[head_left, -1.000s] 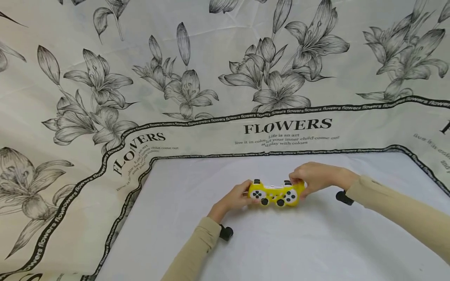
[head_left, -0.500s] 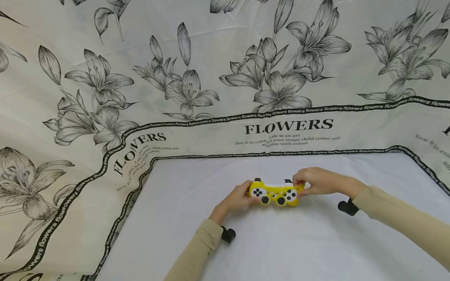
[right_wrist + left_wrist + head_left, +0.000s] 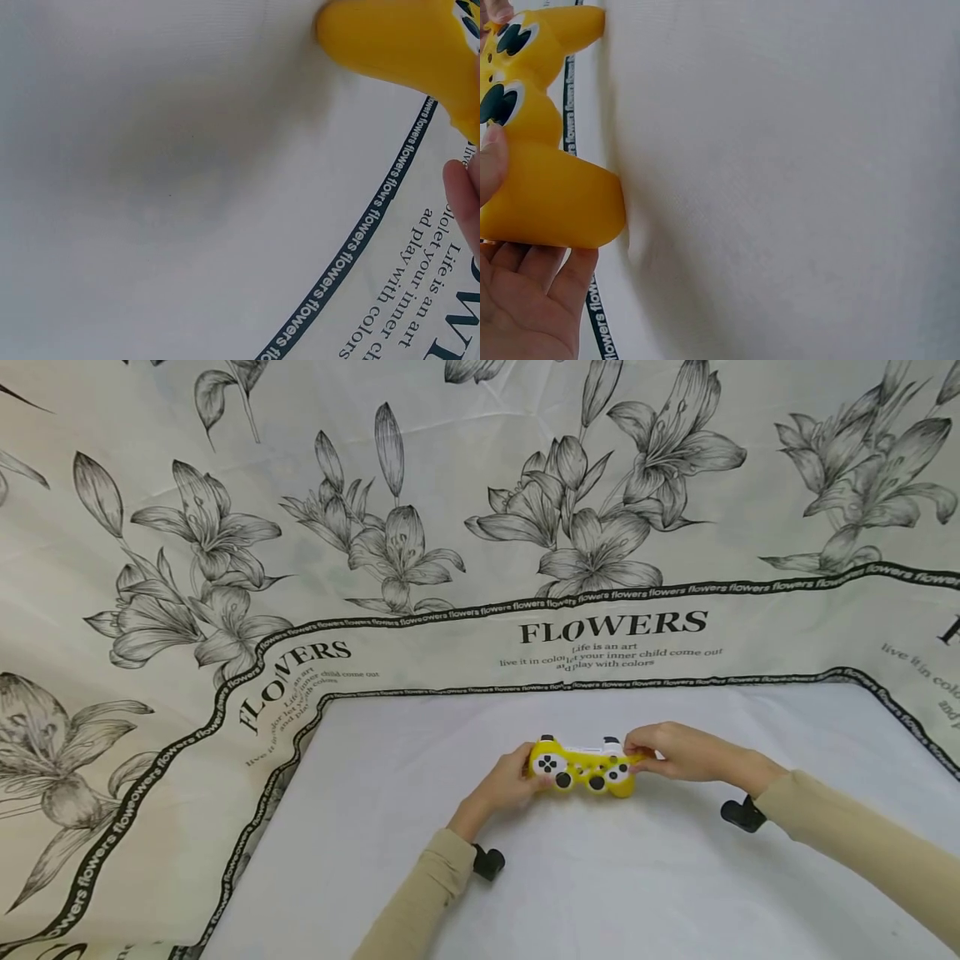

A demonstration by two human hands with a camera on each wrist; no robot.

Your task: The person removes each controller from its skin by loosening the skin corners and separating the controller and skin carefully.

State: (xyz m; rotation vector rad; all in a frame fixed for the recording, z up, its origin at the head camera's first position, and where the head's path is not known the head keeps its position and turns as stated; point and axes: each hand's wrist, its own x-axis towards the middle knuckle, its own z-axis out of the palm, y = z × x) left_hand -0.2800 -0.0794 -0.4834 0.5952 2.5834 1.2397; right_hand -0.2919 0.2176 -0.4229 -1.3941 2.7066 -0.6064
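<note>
A white game controller with black sticks and buttons sits in a yellow cover (image 3: 572, 766) near the middle of the table in the head view. White shows along its top edge and at its right shoulder. My left hand (image 3: 504, 783) holds the left grip; in the left wrist view, the thumb (image 3: 490, 165) lies on the front and fingers support the grip from below. At the upper right corner, my right hand (image 3: 678, 753) pinches the edge of the cover. Only a fingertip (image 3: 461, 199) of that hand and the yellow right grip (image 3: 390, 41) appear in the right wrist view.
A white cloth (image 3: 360, 827) covers the table. Behind it hangs a floral-printed cloth (image 3: 450, 652) with black lettered borders, which also runs down the left side. Black wrist cameras, one on the left wrist (image 3: 488, 862) and one on the right wrist (image 3: 742, 815), hang below the sleeves.
My right hand has shifted slightly right and down from the grip's side to the upper corner. More white shows at the right shoulder. My left hand keeps its hold on the left grip.
</note>
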